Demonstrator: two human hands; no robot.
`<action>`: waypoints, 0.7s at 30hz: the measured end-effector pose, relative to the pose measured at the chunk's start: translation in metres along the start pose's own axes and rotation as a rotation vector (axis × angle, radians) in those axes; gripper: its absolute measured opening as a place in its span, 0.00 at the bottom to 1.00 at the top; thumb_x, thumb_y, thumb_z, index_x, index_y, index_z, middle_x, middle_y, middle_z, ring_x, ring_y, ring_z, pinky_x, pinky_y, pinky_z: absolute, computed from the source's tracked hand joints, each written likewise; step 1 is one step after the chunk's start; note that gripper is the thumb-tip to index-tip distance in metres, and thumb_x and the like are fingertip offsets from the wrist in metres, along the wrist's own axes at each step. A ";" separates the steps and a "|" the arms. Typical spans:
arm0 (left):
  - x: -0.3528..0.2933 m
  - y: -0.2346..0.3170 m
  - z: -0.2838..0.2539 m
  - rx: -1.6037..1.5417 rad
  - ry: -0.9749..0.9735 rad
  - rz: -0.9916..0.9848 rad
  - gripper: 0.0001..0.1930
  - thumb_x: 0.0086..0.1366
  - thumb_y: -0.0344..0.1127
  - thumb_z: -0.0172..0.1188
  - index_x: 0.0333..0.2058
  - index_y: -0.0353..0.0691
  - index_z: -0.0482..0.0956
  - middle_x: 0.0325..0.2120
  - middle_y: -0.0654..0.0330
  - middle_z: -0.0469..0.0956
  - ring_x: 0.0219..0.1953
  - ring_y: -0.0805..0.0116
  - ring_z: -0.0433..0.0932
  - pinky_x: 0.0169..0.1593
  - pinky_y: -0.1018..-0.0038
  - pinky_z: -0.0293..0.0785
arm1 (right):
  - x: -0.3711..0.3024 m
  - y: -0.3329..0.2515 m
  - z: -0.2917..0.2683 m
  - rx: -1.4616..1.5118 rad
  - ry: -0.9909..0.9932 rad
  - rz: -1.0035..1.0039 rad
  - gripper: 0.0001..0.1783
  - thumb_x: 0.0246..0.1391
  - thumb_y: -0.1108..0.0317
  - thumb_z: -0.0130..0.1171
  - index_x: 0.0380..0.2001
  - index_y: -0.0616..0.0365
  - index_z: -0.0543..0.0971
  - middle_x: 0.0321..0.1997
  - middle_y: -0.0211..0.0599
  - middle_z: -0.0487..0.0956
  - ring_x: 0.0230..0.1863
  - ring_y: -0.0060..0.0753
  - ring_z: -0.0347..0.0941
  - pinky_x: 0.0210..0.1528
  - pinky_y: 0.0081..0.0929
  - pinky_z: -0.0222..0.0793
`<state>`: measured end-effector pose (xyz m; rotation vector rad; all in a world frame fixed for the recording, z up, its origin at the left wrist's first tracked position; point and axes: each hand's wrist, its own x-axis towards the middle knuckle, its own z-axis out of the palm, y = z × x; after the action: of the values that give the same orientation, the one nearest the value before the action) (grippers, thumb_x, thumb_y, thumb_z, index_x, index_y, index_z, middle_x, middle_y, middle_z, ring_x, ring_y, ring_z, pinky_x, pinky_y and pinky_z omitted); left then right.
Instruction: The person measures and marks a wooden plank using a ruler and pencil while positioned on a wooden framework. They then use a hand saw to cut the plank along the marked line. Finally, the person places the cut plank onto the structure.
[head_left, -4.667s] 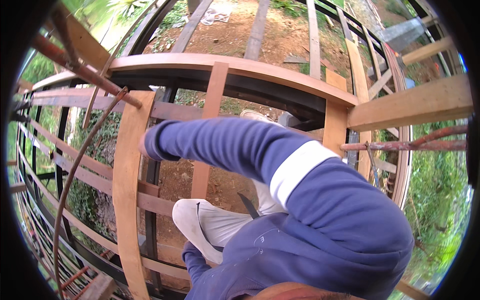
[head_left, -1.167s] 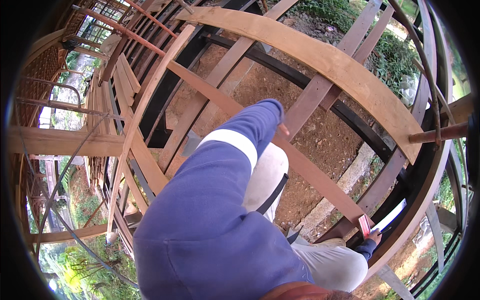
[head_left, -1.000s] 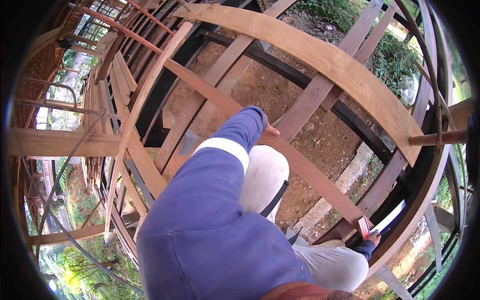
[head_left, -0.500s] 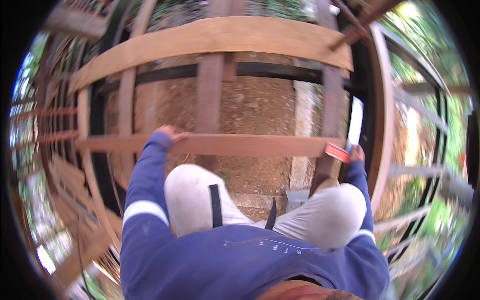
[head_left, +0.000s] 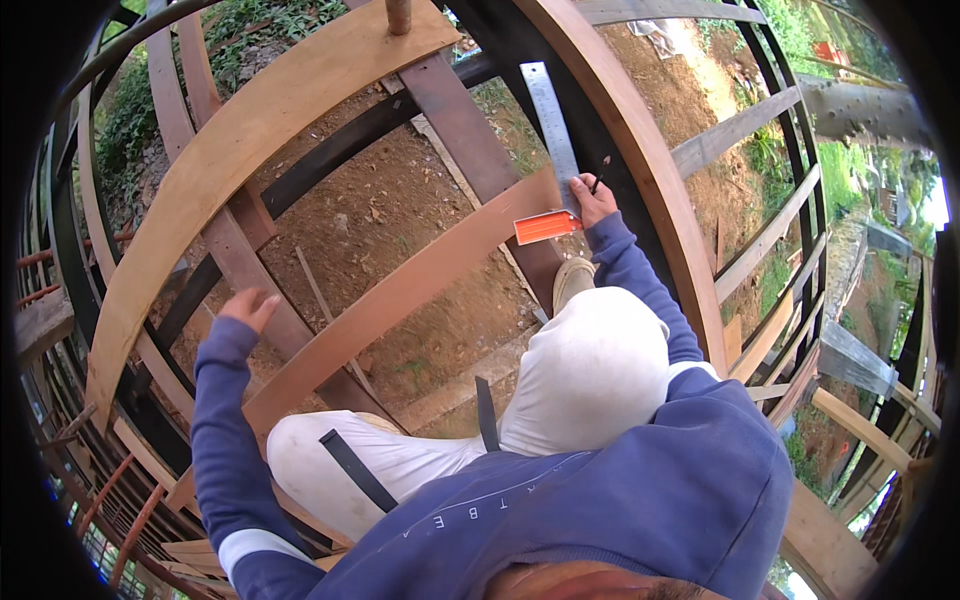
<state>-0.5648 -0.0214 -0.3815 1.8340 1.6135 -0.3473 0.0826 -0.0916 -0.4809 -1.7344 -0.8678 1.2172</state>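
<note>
A reddish-brown plank (head_left: 410,275) lies slantwise across the frame in front of my knees. My right hand (head_left: 597,203) is closed on a try square (head_left: 551,125) at the plank's far right end. Its steel blade points away from me, and its orange stock lies against the plank's end. A thin dark stick, too small to name surely, pokes up from the same fingers. My left hand (head_left: 250,309) hovers beside the plank's left part, fingers apart, holding nothing.
A wide curved pale board (head_left: 190,190) spans the far side over darker crossing beams (head_left: 240,260). Black metal framing (head_left: 610,130) and a long brown rail (head_left: 650,150) run along the right. Bare soil (head_left: 400,185) shows below through the gaps. Slatted framing stands outside at right.
My view has turned toward the right. My left hand has come off the plank, where it rested before. My right hand stays at the plank's right end with the try square.
</note>
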 end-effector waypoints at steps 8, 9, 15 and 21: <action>0.137 0.296 0.096 0.049 -0.498 0.051 0.52 0.49 0.76 0.61 0.57 0.33 0.74 0.53 0.41 0.77 0.58 0.49 0.75 0.62 0.62 0.69 | -0.038 0.016 -0.024 -0.120 -0.009 -0.014 0.14 0.65 0.59 0.61 0.32 0.59 0.81 0.25 0.17 0.74 0.28 0.10 0.65 0.30 0.17 0.63; 0.138 0.301 0.103 0.004 -0.462 0.049 0.52 0.48 0.75 0.63 0.57 0.33 0.74 0.52 0.41 0.77 0.57 0.49 0.76 0.61 0.62 0.70 | -0.039 0.023 -0.022 -0.171 -0.004 -0.006 0.14 0.65 0.59 0.60 0.32 0.59 0.81 0.26 0.17 0.75 0.29 0.10 0.66 0.31 0.16 0.63; 0.089 0.302 0.112 0.031 -0.356 -0.041 0.50 0.42 0.72 0.71 0.54 0.35 0.75 0.48 0.44 0.80 0.52 0.48 0.79 0.57 0.60 0.75 | -0.040 0.022 -0.001 -0.036 -0.019 0.022 0.11 0.60 0.64 0.63 0.29 0.62 0.79 0.22 0.22 0.75 0.25 0.14 0.66 0.27 0.23 0.64; 0.082 0.275 0.112 -0.050 -0.392 -0.071 0.50 0.44 0.67 0.73 0.58 0.36 0.71 0.53 0.44 0.76 0.56 0.48 0.75 0.59 0.61 0.72 | -0.071 -0.004 0.061 -0.245 -0.183 -0.173 0.07 0.60 0.70 0.56 0.38 0.62 0.79 0.25 0.43 0.79 0.29 0.34 0.80 0.32 0.32 0.72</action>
<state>-0.2607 -0.0334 -0.4312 1.5569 1.4010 -0.6479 0.0030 -0.1372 -0.4616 -1.7126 -1.2948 1.2056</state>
